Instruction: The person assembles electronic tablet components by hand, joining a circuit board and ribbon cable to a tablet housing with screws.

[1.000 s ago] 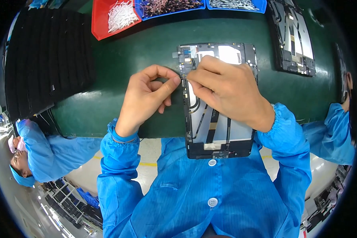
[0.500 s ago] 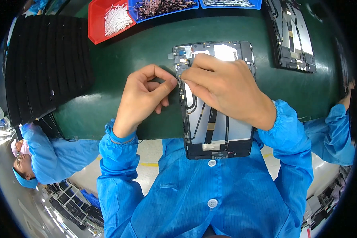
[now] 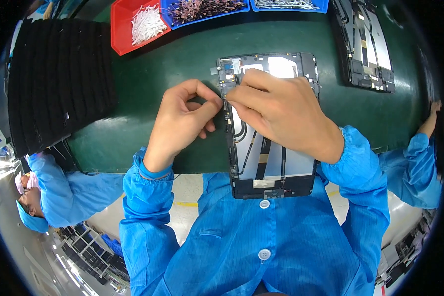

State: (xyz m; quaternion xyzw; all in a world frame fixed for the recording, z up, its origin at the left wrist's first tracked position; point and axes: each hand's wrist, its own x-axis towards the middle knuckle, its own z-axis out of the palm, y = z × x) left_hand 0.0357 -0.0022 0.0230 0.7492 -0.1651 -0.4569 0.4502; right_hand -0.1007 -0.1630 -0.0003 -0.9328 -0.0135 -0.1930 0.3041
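Observation:
An opened tablet chassis [image 3: 271, 165] lies on the green table [image 3: 158, 64], its silver inner plate and black flat cables showing. My left hand [image 3: 185, 116] rests at the chassis's left edge, thumb and forefinger pinched together against the frame. My right hand [image 3: 276, 111] lies over the upper half of the chassis, fingers curled and pinching near the same left-edge spot. What sits between the fingertips is too small to make out. Both sleeves are blue.
A red bin [image 3: 135, 22] of white parts and blue bins [image 3: 207, 9] of small parts stand at the table's far edge. A black ribbed mat [image 3: 59, 74] lies left. Another open chassis [image 3: 367, 47] lies at right. Other blue-suited people appear at left [image 3: 59, 190] and right [image 3: 419, 153].
Both hands have stayed pinched at the chassis's left edge; the view has shifted slightly, so the bins sit higher in the picture. No clear change in the chassis.

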